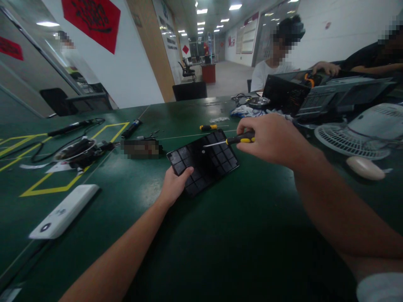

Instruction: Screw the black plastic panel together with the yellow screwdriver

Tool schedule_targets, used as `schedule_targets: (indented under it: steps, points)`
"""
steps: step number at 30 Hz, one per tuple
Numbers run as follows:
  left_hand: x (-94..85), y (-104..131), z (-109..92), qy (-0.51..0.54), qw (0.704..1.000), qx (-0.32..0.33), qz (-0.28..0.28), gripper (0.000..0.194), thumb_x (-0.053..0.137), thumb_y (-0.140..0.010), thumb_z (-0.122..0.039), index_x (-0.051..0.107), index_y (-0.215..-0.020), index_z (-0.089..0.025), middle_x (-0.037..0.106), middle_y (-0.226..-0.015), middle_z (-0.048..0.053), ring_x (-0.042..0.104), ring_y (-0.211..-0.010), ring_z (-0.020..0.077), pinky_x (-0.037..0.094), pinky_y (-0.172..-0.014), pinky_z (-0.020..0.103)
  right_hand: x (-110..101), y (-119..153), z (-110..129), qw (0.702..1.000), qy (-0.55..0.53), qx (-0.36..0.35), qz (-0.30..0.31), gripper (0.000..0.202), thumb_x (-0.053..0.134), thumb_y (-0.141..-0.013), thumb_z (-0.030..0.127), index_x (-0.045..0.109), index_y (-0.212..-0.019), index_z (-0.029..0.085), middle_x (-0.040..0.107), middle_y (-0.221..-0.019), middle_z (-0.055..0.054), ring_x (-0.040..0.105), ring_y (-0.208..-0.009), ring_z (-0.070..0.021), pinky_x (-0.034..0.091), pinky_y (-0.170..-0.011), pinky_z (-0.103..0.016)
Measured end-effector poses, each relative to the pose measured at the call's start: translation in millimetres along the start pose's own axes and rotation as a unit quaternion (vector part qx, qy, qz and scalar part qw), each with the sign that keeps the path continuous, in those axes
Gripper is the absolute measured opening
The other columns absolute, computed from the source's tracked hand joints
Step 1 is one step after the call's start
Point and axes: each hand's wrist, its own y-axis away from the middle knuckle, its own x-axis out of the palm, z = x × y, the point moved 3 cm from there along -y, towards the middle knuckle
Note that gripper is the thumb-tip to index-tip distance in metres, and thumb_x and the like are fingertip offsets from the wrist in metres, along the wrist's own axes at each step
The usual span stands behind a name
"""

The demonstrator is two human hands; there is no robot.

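My left hand [174,184] grips the near left edge of a flat black panel with a grid pattern [217,161], its thumb lying on top. The panel is tilted above the green table. In my right hand [277,136] is a screwdriver [241,138] with a black and yellow handle. Its metal shaft points left over the panel, and the tip is close to a small light spot near the middle; whether it touches I cannot tell. A second black and yellow screwdriver [209,127] lies on the table just beyond the panel.
On the left are a white power bank-like device [66,212], a bundle of dark parts [80,153] and a black soldering-iron-like tool [69,127]. To the right lie a white fan grille [352,132] and a computer mouse [365,167]. Co-workers sit behind an opened computer case [327,98].
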Motion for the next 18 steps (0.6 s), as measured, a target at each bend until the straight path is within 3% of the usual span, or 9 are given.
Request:
schedule_targets:
  steps: [18]
  points:
    - [1.4, 3, -4, 0.000, 1.000, 0.004, -0.009, 0.051, 0.085, -0.073, -0.044, 0.076, -0.115, -0.016, 0.081, -0.117, 0.013, 0.074, -0.114, 0.0357, 0.055, -0.107, 0.053, 12, -1, 4, 1.000, -0.002, 0.020, 0.016, 0.028, 0.064, -0.081, 0.039, 0.081, -0.096, 0.022, 0.074, -0.082, -0.009, 0.065, -0.079, -0.0270, 0.038, -0.067, -0.036]
